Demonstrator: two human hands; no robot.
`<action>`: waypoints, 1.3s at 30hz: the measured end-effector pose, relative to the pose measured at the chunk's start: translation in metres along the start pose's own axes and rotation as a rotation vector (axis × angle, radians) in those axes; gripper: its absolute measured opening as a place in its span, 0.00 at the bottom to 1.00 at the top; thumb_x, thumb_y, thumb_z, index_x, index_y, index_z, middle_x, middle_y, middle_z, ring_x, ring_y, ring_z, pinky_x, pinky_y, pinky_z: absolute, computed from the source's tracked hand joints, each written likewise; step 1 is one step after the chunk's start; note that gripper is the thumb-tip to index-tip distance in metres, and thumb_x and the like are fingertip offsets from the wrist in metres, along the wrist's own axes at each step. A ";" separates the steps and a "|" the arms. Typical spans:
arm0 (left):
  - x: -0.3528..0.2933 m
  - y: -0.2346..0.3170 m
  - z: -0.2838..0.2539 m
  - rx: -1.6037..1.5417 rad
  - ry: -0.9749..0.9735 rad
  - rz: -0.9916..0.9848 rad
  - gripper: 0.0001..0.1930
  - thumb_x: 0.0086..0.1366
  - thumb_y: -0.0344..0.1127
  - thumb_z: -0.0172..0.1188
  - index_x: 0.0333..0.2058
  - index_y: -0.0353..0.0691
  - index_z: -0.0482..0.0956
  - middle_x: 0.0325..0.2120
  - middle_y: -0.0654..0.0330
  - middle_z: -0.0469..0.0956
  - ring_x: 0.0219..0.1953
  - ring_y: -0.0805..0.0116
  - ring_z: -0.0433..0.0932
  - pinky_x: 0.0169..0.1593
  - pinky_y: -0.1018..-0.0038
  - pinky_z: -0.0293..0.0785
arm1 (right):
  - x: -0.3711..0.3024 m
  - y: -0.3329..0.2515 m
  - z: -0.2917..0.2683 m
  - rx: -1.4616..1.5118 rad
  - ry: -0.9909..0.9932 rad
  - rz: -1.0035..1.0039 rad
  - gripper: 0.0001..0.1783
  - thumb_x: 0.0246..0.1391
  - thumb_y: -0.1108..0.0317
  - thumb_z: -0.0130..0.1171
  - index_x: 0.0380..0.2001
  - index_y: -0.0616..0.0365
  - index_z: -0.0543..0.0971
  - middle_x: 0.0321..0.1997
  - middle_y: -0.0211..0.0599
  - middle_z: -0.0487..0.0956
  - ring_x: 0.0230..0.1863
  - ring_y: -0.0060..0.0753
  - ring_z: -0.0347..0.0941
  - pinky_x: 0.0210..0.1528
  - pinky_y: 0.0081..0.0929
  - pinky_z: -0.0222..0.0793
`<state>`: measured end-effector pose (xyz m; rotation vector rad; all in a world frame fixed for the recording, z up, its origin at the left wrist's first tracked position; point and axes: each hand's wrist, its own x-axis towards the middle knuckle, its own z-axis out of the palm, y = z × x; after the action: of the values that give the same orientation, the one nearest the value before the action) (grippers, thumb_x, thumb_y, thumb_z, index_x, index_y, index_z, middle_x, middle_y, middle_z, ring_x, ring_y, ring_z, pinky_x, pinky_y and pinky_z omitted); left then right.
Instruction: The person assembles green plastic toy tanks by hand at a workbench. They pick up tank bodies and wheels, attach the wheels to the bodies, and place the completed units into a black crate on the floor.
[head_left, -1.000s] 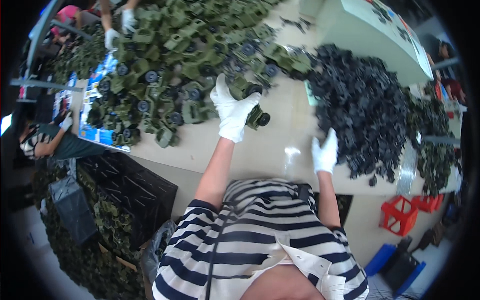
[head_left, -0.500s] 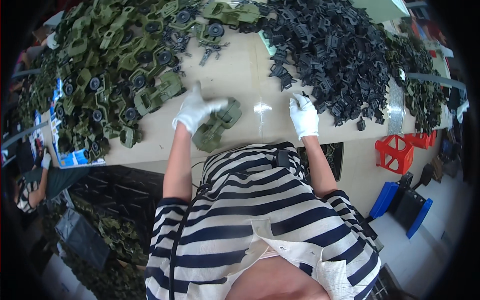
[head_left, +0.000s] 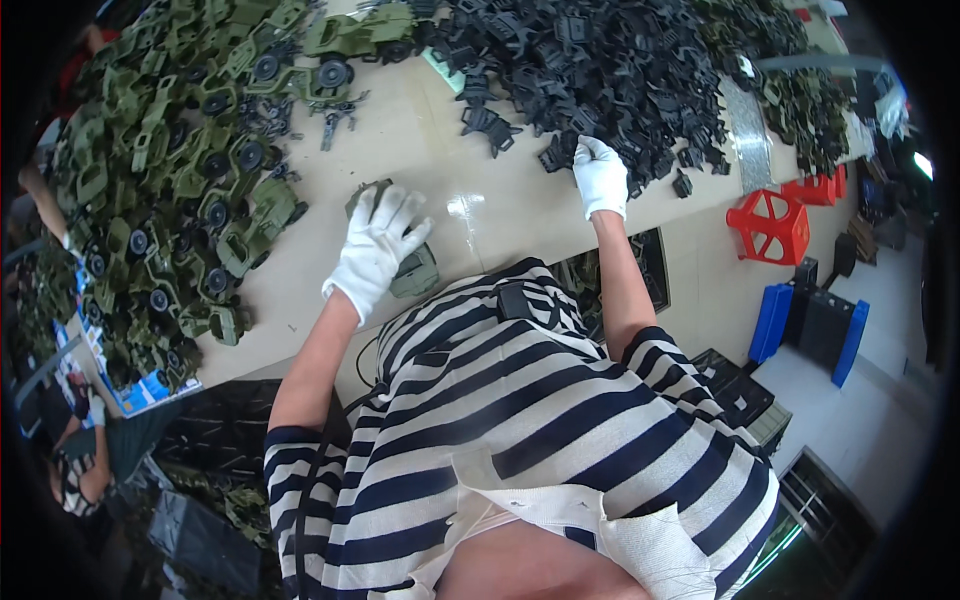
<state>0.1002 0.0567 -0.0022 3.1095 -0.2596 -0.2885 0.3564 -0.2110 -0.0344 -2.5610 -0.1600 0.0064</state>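
My left hand (head_left: 378, 245), in a white glove, rests with spread fingers over an olive-green toy vehicle body (head_left: 416, 272). Part of that body shows beyond the fingertips and part beside the palm; the middle is hidden under the hand. My right hand (head_left: 601, 178), also gloved in white, is at the near edge of a heap of black plastic parts (head_left: 600, 75). Its fingers are curled together, and what they pinch, if anything, cannot be made out. Another green toy vehicle with dark wheels (head_left: 270, 215) lies left of my left hand.
A large pile of green vehicle bodies (head_left: 150, 170) covers the table's left side. More green parts (head_left: 790, 90) lie at the far right. Red plastic stools (head_left: 770, 228) stand on the floor at right. Another person (head_left: 85, 470) works at lower left.
The green vehicle body has turned under my left hand, which now lies over it. My right hand has moved against the black heap. The whole view has shifted and tilted.
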 end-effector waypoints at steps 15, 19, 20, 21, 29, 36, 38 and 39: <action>0.020 0.010 0.046 -1.838 0.563 -1.141 0.55 0.50 0.20 0.74 0.67 0.34 0.41 0.47 0.46 0.73 0.43 0.62 0.80 0.44 0.70 0.82 | -0.039 -0.051 0.001 -0.190 -0.136 -0.157 0.24 0.55 0.52 0.61 0.53 0.50 0.76 0.49 0.45 0.77 0.46 0.55 0.78 0.49 0.46 0.74; 0.017 0.040 0.040 -1.629 0.587 -1.163 0.54 0.49 0.22 0.75 0.68 0.29 0.44 0.46 0.51 0.75 0.41 0.67 0.79 0.41 0.74 0.81 | -0.030 -0.022 0.005 -0.302 -0.252 -0.043 0.31 0.50 0.50 0.66 0.55 0.50 0.74 0.50 0.44 0.78 0.51 0.53 0.76 0.52 0.46 0.73; 0.014 0.043 0.048 -1.586 0.653 -1.155 0.55 0.48 0.23 0.76 0.68 0.27 0.45 0.47 0.52 0.75 0.40 0.67 0.78 0.41 0.74 0.81 | -0.031 -0.031 0.002 -0.263 -0.390 0.008 0.32 0.49 0.51 0.67 0.56 0.50 0.74 0.51 0.46 0.78 0.52 0.50 0.76 0.54 0.45 0.72; 0.013 0.043 0.056 -1.676 0.661 -1.117 0.55 0.48 0.23 0.76 0.68 0.28 0.45 0.47 0.53 0.74 0.41 0.67 0.78 0.43 0.74 0.81 | -0.036 -0.020 0.015 -0.270 -0.355 -0.024 0.31 0.49 0.51 0.67 0.56 0.50 0.75 0.51 0.46 0.78 0.52 0.50 0.76 0.53 0.45 0.72; 0.016 0.047 0.048 -1.588 0.655 -1.113 0.55 0.52 0.24 0.74 0.70 0.33 0.42 0.50 0.55 0.73 0.45 0.69 0.77 0.49 0.73 0.78 | -0.051 -0.049 0.002 -0.224 -0.242 -0.106 0.34 0.47 0.51 0.69 0.54 0.54 0.74 0.55 0.46 0.74 0.53 0.51 0.75 0.51 0.44 0.74; 0.011 0.042 0.060 -1.513 0.579 -1.087 0.42 0.52 0.25 0.74 0.61 0.37 0.58 0.45 0.58 0.77 0.43 0.70 0.78 0.45 0.72 0.81 | -0.028 -0.038 0.031 -0.364 -0.424 -0.246 0.24 0.53 0.57 0.63 0.50 0.56 0.75 0.47 0.51 0.80 0.44 0.55 0.79 0.45 0.45 0.76; 0.009 0.033 0.023 -1.687 0.517 -1.098 0.39 0.52 0.25 0.74 0.59 0.38 0.62 0.44 0.59 0.78 0.42 0.71 0.79 0.45 0.72 0.81 | -0.028 -0.053 0.024 -0.233 -0.585 -0.105 0.24 0.55 0.59 0.63 0.53 0.57 0.74 0.43 0.51 0.82 0.40 0.52 0.81 0.43 0.41 0.77; 0.008 0.028 0.034 -1.684 0.577 -1.072 0.35 0.52 0.25 0.74 0.57 0.38 0.66 0.44 0.60 0.79 0.42 0.71 0.79 0.45 0.72 0.81 | -0.032 -0.054 0.028 0.116 -0.648 -0.002 0.23 0.56 0.60 0.63 0.53 0.57 0.75 0.42 0.52 0.82 0.39 0.50 0.81 0.42 0.39 0.77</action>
<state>0.0970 0.0279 -0.0359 1.2585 1.0448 0.2949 0.3174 -0.1551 -0.0294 -2.3538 -0.3913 0.8210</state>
